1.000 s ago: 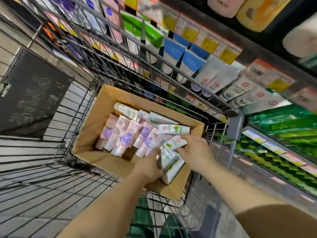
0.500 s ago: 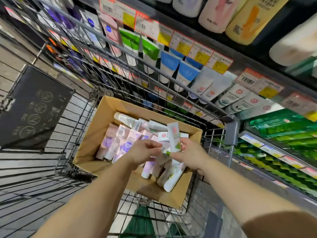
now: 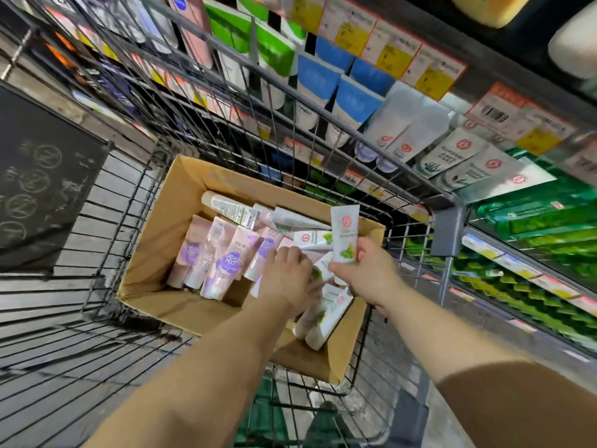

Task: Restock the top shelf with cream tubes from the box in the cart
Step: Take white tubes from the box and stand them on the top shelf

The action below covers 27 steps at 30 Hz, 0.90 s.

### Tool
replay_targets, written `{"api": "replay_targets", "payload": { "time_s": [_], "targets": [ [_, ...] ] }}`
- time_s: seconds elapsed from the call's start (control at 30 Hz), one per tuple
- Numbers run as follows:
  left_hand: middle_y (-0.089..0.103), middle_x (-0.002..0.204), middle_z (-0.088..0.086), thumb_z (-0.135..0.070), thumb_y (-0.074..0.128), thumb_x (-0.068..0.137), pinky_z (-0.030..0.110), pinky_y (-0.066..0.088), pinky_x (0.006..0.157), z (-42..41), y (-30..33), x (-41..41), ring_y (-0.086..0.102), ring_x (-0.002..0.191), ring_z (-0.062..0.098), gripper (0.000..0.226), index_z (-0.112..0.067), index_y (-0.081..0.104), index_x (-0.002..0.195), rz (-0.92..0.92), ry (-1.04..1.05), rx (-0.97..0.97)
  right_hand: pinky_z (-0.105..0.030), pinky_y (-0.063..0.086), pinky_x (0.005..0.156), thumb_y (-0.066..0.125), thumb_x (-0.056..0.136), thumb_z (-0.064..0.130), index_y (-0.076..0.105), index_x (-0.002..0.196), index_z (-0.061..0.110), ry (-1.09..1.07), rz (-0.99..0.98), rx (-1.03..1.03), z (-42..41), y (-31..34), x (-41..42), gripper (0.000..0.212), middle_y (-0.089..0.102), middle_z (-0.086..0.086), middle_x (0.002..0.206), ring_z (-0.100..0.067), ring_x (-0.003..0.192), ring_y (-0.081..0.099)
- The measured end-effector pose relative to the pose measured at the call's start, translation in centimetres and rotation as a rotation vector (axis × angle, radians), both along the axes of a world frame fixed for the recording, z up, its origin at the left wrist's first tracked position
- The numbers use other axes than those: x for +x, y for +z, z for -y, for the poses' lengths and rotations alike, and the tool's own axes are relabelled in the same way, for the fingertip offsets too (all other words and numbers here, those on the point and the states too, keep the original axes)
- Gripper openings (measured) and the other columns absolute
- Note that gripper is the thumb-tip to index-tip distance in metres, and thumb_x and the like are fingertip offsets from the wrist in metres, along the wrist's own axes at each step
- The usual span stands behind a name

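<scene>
Since half a second ago, right hand [image 3: 365,271] has lifted its white green-leaf tube [image 3: 345,234] higher, upright above the box [image 3: 181,299]; fingers pinch its lower end. Left hand [image 3: 286,279] now reaches down among the tubes, fingers curled; I cannot tell what it grips. My read: early stage, nothing shelved, box well stocked in the cart [image 3: 106,221].

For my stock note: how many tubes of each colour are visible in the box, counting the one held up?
Pink tubes: 4
White tubes with green leaves: 5
Plain whitish tubes: 2
Total: 11 seen; more may lie hidden.
</scene>
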State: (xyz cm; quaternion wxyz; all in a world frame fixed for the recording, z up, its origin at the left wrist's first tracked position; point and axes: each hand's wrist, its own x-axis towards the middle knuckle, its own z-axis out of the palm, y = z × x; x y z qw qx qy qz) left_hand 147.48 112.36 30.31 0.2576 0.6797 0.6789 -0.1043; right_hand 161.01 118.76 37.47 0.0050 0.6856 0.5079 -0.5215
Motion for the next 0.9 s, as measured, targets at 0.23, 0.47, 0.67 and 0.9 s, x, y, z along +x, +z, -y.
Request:
{"api": "replay_targets", "payload": {
  "time_s": [0.23,0.47,0.67,0.9],
  "targets": [
    [0.043,0.132,0.005,-0.044,0.063,0.083,0.045,0.022,0.113,-0.9,-0.4,0.2,0.035,0.125,0.029,0.059,-0.021,0.049,0.135,-0.029,-0.02,-0.089,-0.048,0.055,0.087,0.08,0.073,0.023,0.053,0.102,0.032,0.027,-0.002,-0.002,0.4,0.5,-0.1,0.041,0.068,0.001,0.106,-0.021,0.097,0.065],
    [0.049,0.127,0.003,-0.049,0.042,0.086,0.042,0.024,0.11,0.2,1.2,-1.4,0.039,0.123,0.026,0.051,-0.019,0.06,0.123,0.104,0.081,-0.171,-0.042,0.055,0.088,0.077,0.078,0.021,0.055,0.116,0.022,0.049,0.009,0.025,0.7,2.7,-0.1,0.044,0.066,0.002,0.11,-0.018,0.098,0.065],
    [0.059,0.069,0.001,-0.046,0.055,0.083,0.028,0.047,0.07,2.9,4.8,-5.0,0.058,0.075,0.019,0.035,-0.016,0.06,0.065,0.272,0.321,-0.339,-0.041,0.053,0.091,0.079,0.077,0.024,0.055,0.113,0.025,0.03,0.002,0.007,2.5,4.8,-0.5,0.043,0.066,0.001,0.113,-0.019,0.101,0.063],
    [0.059,0.079,0.006,-0.01,0.074,0.079,0.032,0.058,0.054,3.2,13.3,-5.7,0.058,0.061,0.018,0.017,-0.008,0.061,0.091,0.62,0.717,-0.32,-0.03,0.051,0.083,0.079,0.078,0.03,0.054,0.124,0.018,0.041,-0.031,0.071,3.1,11.7,-0.6,0.054,0.064,0.002,0.118,-0.016,0.099,0.061]
  ]
}}
